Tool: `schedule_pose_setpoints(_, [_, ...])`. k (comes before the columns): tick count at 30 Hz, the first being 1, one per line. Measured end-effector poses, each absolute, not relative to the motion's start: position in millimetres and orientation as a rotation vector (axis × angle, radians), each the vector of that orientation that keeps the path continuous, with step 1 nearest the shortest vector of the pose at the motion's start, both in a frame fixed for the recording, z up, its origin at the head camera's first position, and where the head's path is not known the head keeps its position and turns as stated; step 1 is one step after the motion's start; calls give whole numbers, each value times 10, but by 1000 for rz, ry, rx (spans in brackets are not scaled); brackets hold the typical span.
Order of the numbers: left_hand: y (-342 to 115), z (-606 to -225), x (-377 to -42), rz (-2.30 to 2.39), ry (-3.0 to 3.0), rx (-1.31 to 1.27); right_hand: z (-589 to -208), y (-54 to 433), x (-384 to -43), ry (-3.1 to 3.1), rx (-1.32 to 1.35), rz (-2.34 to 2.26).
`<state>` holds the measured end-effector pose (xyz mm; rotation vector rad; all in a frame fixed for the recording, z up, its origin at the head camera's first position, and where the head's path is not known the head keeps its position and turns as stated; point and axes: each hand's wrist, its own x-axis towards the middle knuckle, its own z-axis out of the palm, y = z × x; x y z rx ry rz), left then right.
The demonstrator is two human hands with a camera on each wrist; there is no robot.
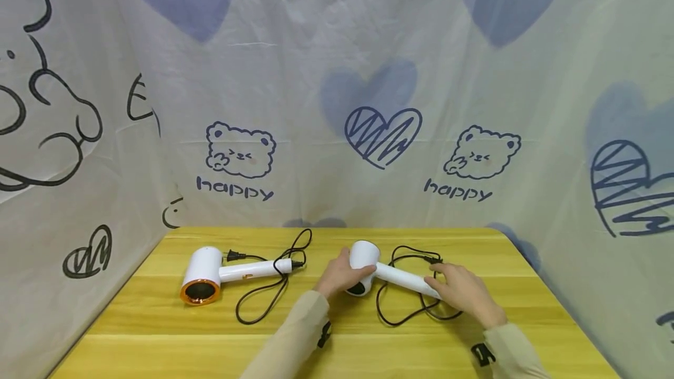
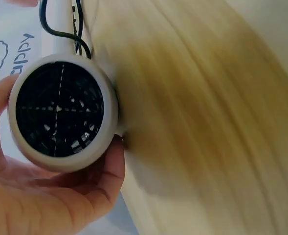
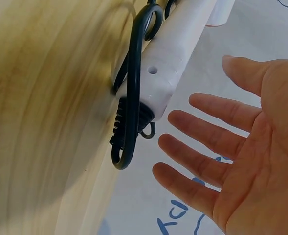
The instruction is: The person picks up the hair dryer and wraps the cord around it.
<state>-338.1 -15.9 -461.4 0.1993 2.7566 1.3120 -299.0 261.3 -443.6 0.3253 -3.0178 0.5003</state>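
Observation:
A white hair dryer (image 1: pixel 401 277) lies on the wooden table, its handle pointing right. My left hand (image 1: pixel 341 275) grips its barrel-shaped head, thumb on one side and fingers curled round the other. In the left wrist view the dryer's round dark grille (image 2: pixel 59 108) faces the camera. Beside the handle's end is my right hand (image 1: pixel 466 292), its fingers spread and straight. The right wrist view shows a gap between those fingers and the handle (image 3: pixel 156 68). A black cord (image 3: pixel 134 88) loops out of the handle's end.
A second white hair dryer (image 1: pixel 204 265) with a copper-coloured rim lies on the left of the table (image 1: pixel 174 338). Its black cord (image 1: pixel 263 312) is looped around the handle's end, and the plug (image 1: pixel 235 255) rests behind the handle. A patterned white cloth (image 1: pixel 316 192) hangs behind the table.

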Motion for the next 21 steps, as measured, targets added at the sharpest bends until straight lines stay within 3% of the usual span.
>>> schedule_pose_setpoints(21, [-339,-4719,-3415,1733,2631,10,-4442,2639,-3010,-2921,358,692])
